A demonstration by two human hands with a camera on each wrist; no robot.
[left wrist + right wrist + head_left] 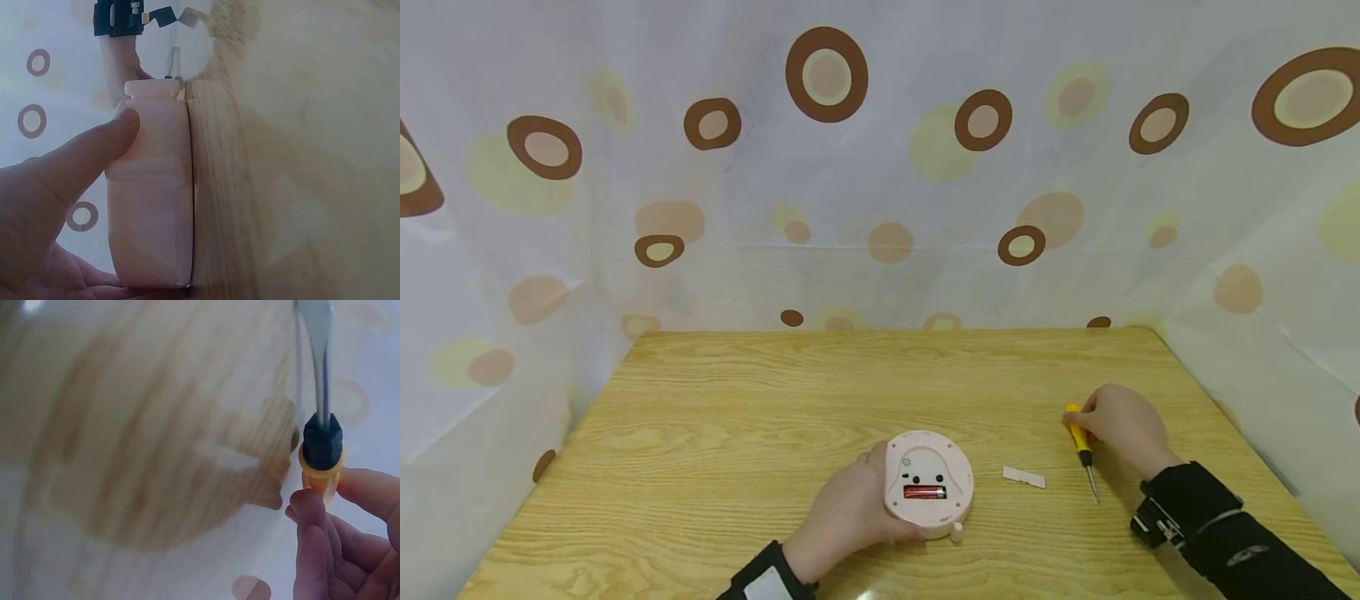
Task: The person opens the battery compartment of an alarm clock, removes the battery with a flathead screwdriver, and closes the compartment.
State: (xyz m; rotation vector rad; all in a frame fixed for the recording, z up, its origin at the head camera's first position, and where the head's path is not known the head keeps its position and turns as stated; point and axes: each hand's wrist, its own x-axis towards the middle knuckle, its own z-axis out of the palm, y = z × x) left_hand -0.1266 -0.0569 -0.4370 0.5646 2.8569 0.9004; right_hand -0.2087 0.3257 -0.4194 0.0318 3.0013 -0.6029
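While the round pale-pink device is steadied on the wooden table, its rim is gripped from the left by the left hand, thumb laid along the near side; a red battery is exposed in its upturned back. Over to the right, the yellow-handled screwdriver is pinched by the handle between thumb and fingers of the right hand, held just left of that hand, shaft pointed nearward. Between device and screwdriver, a pale strip is seen; behind, a spotted sheet is hung.
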